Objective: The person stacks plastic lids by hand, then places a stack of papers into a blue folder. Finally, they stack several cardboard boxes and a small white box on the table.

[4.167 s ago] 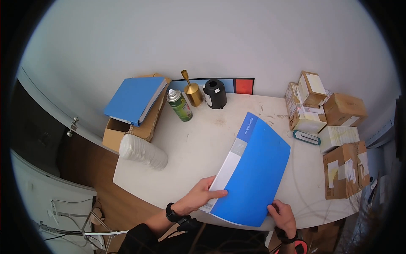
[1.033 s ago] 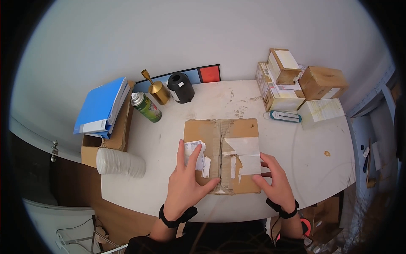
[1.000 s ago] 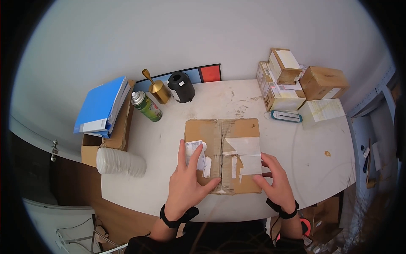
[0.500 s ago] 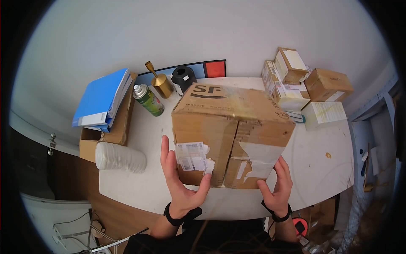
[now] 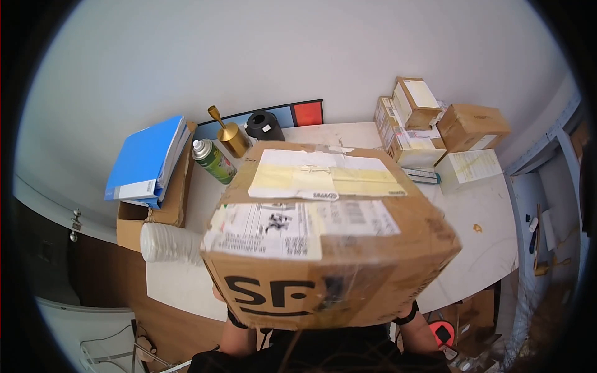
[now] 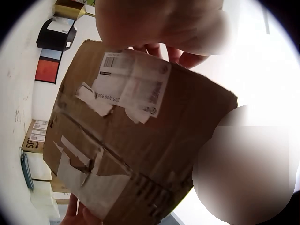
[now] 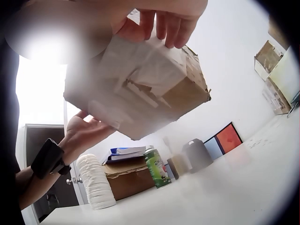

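A large cardboard box (image 5: 348, 267) with "SF" printing, tape and paper labels is held up in front of the body, close to the head camera. It tilts, and a torn-label face shows in both wrist views. My left hand (image 7: 86, 131) supports one side, its fingers at the box's lower edge in the right wrist view. My right hand (image 7: 164, 23) grips the opposite side, fingers bent over the edge. In the head view the box hides nearly all of both hands; only the wrists and forearms show below it.
On the white table (image 5: 479, 248), a blue clip file (image 5: 146, 155) lies on a binder over an open carton (image 5: 171, 211). A white roll (image 5: 168, 242), spray can (image 5: 214, 161), brass bell-shaped object (image 5: 233, 138) and black cylinder (image 5: 264, 126) stand nearby. Several parcels (image 5: 476, 127) are at right.
The clip file, earlier in my hands, now lies on the binder at left. The cardboard box has left the right side, and in the last second has risen and turned between my hands.
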